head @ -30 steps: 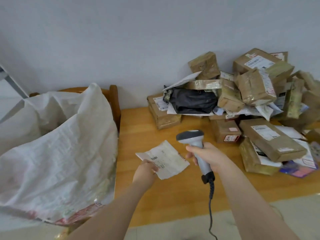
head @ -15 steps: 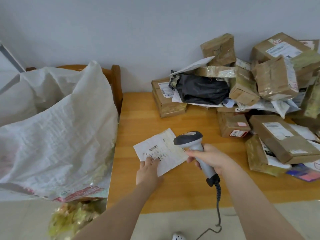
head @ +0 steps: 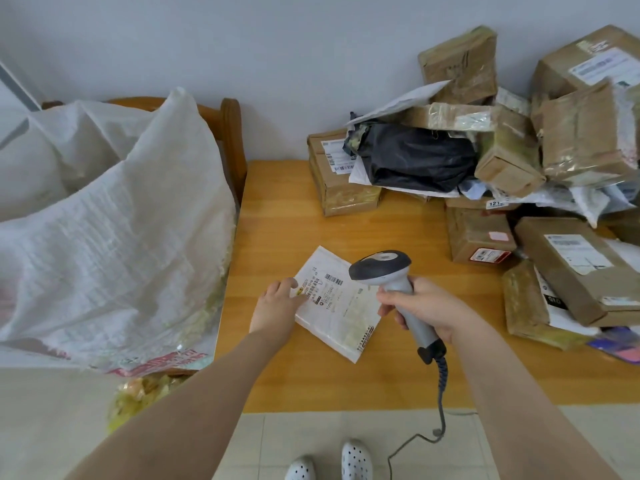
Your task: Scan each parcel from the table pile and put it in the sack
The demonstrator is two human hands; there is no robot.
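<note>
A flat white parcel (head: 341,306) with barcode labels facing up sits low over the wooden table (head: 311,382). My left hand (head: 275,303) holds its left edge, fingers on top of the label. My right hand (head: 422,306) grips the handle of a grey barcode scanner (head: 381,266), whose head hangs just above the parcel's right side. The big white woven sack (head: 114,237) stands open to the left of the table. The parcel pile (head: 512,150) of brown boxes and a black bag fills the table's back right.
A wooden chair (head: 230,133) stands behind the sack against the wall. The scanner's cable (head: 441,393) drops over the table's front edge to the tiled floor. My white shoes (head: 329,462) show below. A brown box (head: 346,188) lies at the pile's left end.
The white parcel has come down and flattened over the table with its label up. The scanner head has moved over it. My view has tilted downward.
</note>
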